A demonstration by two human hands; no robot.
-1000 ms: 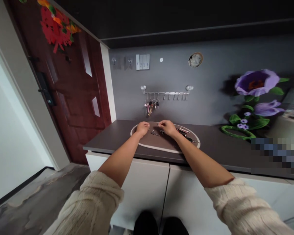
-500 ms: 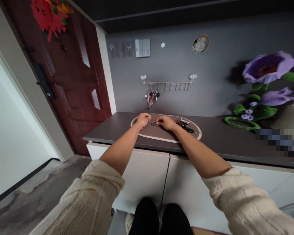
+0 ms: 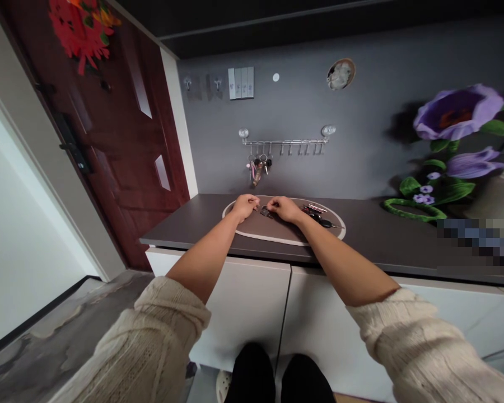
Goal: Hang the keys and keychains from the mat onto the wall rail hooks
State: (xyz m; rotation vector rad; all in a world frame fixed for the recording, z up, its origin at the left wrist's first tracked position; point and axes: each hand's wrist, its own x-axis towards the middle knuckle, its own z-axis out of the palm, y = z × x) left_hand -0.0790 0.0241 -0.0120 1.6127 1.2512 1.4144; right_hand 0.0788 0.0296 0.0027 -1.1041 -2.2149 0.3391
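Note:
Above an oval brown mat with a pale rim (image 3: 256,237), my right hand (image 3: 286,209) pinches a small key ring (image 3: 265,211) between thumb and fingers. Some metal pieces, apparently keys, hang or lie below the ring. To the left of it, my left hand (image 3: 246,207) is closed, its fingertips pressed together a short way from the ring. Whatever those fingertips hold is too small to make out. Beyond my right wrist, a pile of keys with a black car key (image 3: 326,223) lies on the mat.
On the wall behind, a clear hook rail (image 3: 285,142) carries several hanging key bunches (image 3: 258,168) at its left end. Purple artificial flowers (image 3: 460,115) stand at the right of the dark countertop (image 3: 386,240). A dark red door (image 3: 126,134) is on the left.
My hands stay nearly in place over the mat, with slight finger movement at the key ring. The whole view has shifted a little.

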